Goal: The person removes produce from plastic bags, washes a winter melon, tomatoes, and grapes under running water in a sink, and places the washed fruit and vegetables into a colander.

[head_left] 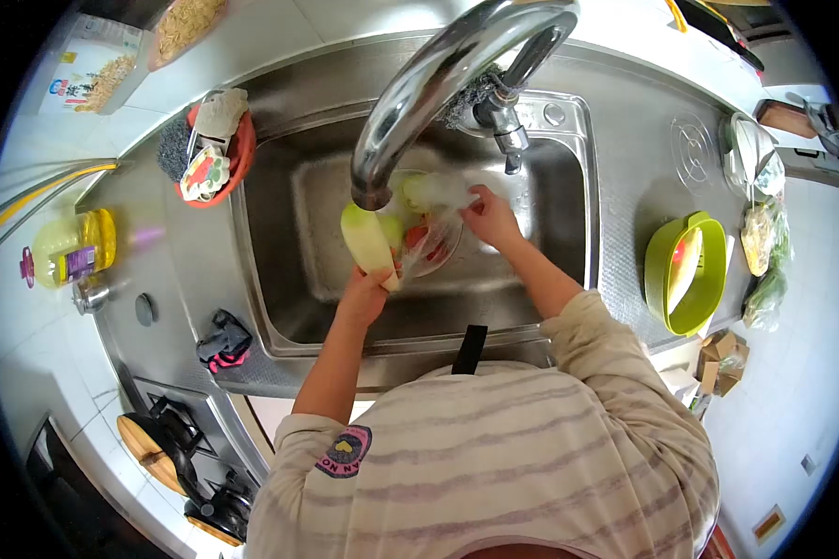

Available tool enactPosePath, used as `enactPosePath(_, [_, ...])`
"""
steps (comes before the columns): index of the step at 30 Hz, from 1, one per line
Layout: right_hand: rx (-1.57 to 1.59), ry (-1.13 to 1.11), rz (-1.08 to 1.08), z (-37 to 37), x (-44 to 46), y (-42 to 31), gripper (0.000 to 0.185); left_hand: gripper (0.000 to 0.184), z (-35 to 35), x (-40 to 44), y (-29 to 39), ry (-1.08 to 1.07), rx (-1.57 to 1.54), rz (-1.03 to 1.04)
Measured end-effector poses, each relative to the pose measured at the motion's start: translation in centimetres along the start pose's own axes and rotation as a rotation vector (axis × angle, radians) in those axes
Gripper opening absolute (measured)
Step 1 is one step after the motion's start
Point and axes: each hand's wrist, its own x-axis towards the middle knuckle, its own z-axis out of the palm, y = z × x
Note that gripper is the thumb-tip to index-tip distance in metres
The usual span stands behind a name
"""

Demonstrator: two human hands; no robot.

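Unbagging, apparently: left grip (365, 293) clasps the radish (365, 235) toward the near edge of the sink (284, 303), right grip (492, 218) pinches the bag (450, 198); freeing it needs gentle tugging.

I see the bare left forearm (334, 361) and the bare right forearm (543, 272) both reaching forward and slanting inward. The bare left hand (370, 288) has its fingers curled in a grip; the bare right hand (488, 216), stretched farther forward, has thumb and fingers drawn into a pinch.
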Motion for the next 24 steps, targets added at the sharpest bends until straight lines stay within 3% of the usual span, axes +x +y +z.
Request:
enactPosePath(1, [-0.250, 0.006, -0.087, -0.5, -1.1, -1.0, 0.039, 0.063, 0.2, -0.1, 0.3, -0.003, 0.005, 0.002])
enactPosePath(2, [-0.246, 0.010, -0.088, -1.1, -2.1, -3.1, 0.039, 0.056, 0.6, -0.3, 0.8, -0.122, 0.015, 0.025])
enactPosePath(4, [0.091, -0.336, 0.105, -1.4, -3.7, -8.0, 0.057, 0.050, 1.9, -0.1, 1.7, -0.252, 0.031, 0.046])
enactPosePath(6, [0.186, -0.397, -0.014, 0.1, -4.5, -10.0, 0.060, 0.051, 4.2, 1.1, 2.5, -0.385, -0.084, 0.101])
enactPosePath(8, [0.275, -0.458, -0.143, -0.1, -4.5, -11.0, 0.064, 0.052, 6.9, 1.2, 3.8, -0.294, -0.050, 0.069])
enactPosePath(10, [0.339, -0.528, -0.027, -0.7, -4.3, -11.6, 0.059, 0.054, 9.4, 0.9, 5.1, -0.198, -0.015, 0.037])
enactPosePath(12, [0.363, -0.482, -0.075, -1.3, -4.2, -11.6, 0.054, 0.046, 11.6, 1.2, 6.3, -0.044, 0.886, 0.420])
enactPosePath(13, [0.385, -0.448, -0.111, -1.6, -4.4, -11.7, 0.049, 0.046, 12.4, 1.7, 6.3, -0.050, 0.888, 0.426])
enactPosePath(15, [0.292, -0.507, -0.005, -2.8, -5.3, -13.2, 0.047, 0.046, 13.9, 3.2, 6.6, -0.100, 0.973, 0.812])
enactPosePath(16, [0.200, -0.573, 0.111, -3.4, -6.0, -14.0, 0.045, 0.046, 14.0, 3.9, 7.0, -0.104, 0.970, 0.812])
enactPosePath(17, [0.196, -0.571, 0.112, -3.5, -6.1, -13.8, 0.045, 0.033, 13.9, 4.7, 7.8, -0.138, 0.773, 0.579])
enactPosePath(19, [0.002, -0.572, -0.107, -3.7, -5.8, -13.6, 0.042, 0.017, 12.8, 6.5, 9.9, -0.202, 0.378, 0.120])
enactPosePath(20, [0.003, -0.569, -0.108, -3.8, -5.9, -13.7, 0.042, 0.025, 11.2, 7.7, 10.4, -0.312, 0.106, -0.018])
enactPosePath(22, [0.028, -0.745, 0.061, -4.0, -5.8, -14.1, 0.042, 0.026, 13.4, 5.7, 10.5, -0.269, 0.122, 0.048])
enactPosePath(24, [0.087, -0.779, 0.072, -4.6, -5.5, -14.5, 0.042, 0.026, 14.1, 4.5, 10.1, -0.109, 0.242, 0.172])
